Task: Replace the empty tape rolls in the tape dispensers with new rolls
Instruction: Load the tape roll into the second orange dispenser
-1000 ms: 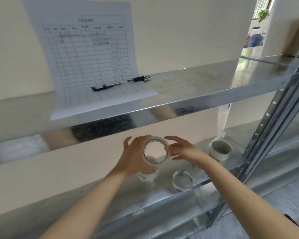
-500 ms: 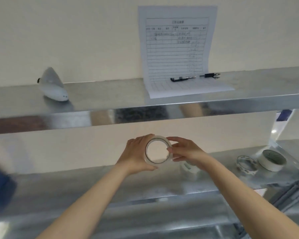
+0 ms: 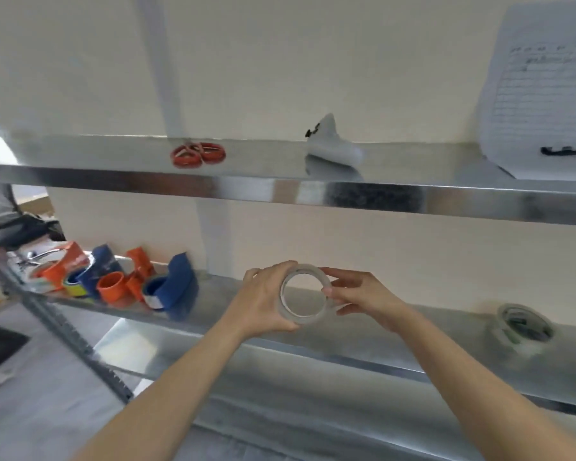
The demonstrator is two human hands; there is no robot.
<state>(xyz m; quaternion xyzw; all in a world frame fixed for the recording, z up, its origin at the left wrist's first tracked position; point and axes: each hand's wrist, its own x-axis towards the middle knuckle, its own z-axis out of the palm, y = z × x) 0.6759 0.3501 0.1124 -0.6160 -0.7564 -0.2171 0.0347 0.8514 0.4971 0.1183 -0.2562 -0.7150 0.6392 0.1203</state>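
Note:
I hold a clear tape roll [image 3: 305,317] upright in front of the middle shelf [image 3: 379,347]. My left hand [image 3: 263,297] grips its left side, fingers curled round the rim. My right hand [image 3: 356,296] pinches its right edge with thumb and fingers. Several orange and blue tape dispensers [image 3: 120,281] stand clustered at the left end of the same shelf, some with rolls in them. Another clear tape roll [image 3: 522,324] lies on the shelf to the right.
The upper shelf [image 3: 280,191] carries red-handled scissors [image 3: 198,154], a white pointed object [image 3: 333,144] and a printed sheet [image 3: 542,91] with a pen [image 3: 566,150]. A slotted metal upright [image 3: 64,331] runs diagonally at the left. A dark device [image 3: 0,344] lies on the grey surface below.
The view has swung left along the shelving, bringing the dispensers and scissors into sight. The sheet has slid to the right edge. Both hands keep the same hold on the roll.

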